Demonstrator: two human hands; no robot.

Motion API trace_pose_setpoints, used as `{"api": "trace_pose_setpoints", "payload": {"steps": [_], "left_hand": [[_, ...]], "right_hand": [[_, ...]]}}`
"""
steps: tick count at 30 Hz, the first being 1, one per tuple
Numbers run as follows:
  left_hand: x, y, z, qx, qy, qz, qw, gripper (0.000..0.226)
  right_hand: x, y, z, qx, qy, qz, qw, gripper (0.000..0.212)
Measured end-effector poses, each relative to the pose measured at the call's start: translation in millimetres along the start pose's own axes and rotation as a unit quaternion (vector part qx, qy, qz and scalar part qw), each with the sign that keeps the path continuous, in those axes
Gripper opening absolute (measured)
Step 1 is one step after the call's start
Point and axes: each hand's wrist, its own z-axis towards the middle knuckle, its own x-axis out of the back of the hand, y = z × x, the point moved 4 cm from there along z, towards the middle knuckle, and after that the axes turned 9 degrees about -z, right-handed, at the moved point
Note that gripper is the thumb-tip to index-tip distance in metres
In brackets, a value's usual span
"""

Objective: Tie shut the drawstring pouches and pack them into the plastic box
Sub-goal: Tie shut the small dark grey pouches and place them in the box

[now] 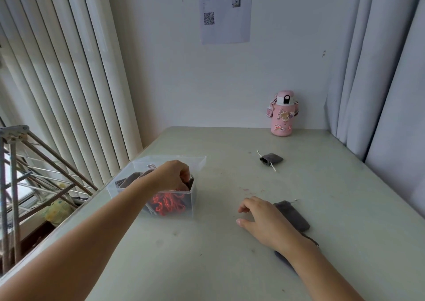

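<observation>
Reaching left hand [174, 174] into plastic box [179, 159] near left edge of bench [207, 266], with grip curled tight on held pouch [191, 182], dark grey, at box's near-right corner. Also in box: red pouches [167, 204] against front wall, grey fabric [128, 181] at left end. Resting right hand [264, 220] palm-down on bench, right of box and apart from it, with grip apart, fingers loosely spread, holding nothing. Just beside right hand, on its outer side: near pouch [293, 215], grey, lying flat; touching hand or not, cannot tell. Under right forearm: hidden pouch [281, 255], dark, mostly covered. Further back, well apart: far pouch [271, 159], grey, cords sticking out both sides. At back of bench against wall: pink bottle [283, 116], upright, stickered. On wall above: paper sheet [225, 13] with QR code. Left of bench: drying rack [13, 162].
</observation>
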Motion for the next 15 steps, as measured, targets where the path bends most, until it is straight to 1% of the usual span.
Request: {"api": "trace_pose_setpoints", "payload": {"steps": [2, 4, 5, 6, 8, 9, 10, 12, 14, 15], "left_hand": [[-1.3, -0.2, -2.4, 0.001, -0.035, -0.018, 0.999, 0.021], [-4.8, -0.1, -2.6, 0.006, -0.08, 0.01, 0.997, 0.022], [-6.9, 0.3, -0.5, 0.02, -0.105, 0.023, 0.994, 0.015], [-8.6, 2.7, -0.5, 0.022, -0.128, 0.031, 0.991, 0.003], [-8.6, 8.2, 0.5, 0.031, -0.158, 0.048, 0.986, 0.017], [-6.5, 12.1, -0.1, 0.037, -0.161, 0.062, 0.984, 0.019], [-2.9, 17.2, -0.4, 0.034, -0.155, 0.072, 0.985, 0.019], [5.9, 23.6, 1.8, 0.046, -0.113, 0.054, 0.991, 0.02], [13.9, 27.6, 5.6, 0.058, -0.029, 0.034, 0.997, 0.02], [16.3, 31.2, 7.0, 0.053, 0.019, 0.024, 0.998, 0.019]], "right_hand": [[-0.2, 0.5, 0.0, -0.004, -0.004, -0.002, 1.0, 0.026], [-0.3, 0.3, -0.6, -0.004, -0.005, -0.001, 1.0, 0.026], [-0.2, 0.5, -0.5, -0.004, -0.004, 0.001, 1.0, 0.026], [-0.5, 0.4, -0.5, -0.005, -0.006, 0.002, 1.0, 0.026], [1.4, 1.0, 0.2, -0.008, 0.006, 0.003, 1.0, 0.023], [4.4, 2.8, 0.8, -0.014, 0.024, -0.001, 1.0, 0.02], [9.2, 6.1, 1.5, -0.028, 0.051, -0.005, 0.998, 0.018], [23.2, 18.1, 0.3, -0.085, 0.124, -0.001, 0.989, 0.026], [36.4, 36.1, -4.0, -0.181, 0.167, -0.026, 0.969, 0.027], [41.2, 46.8, -7.1, -0.235, 0.167, -0.051, 0.956, 0.025]]}}
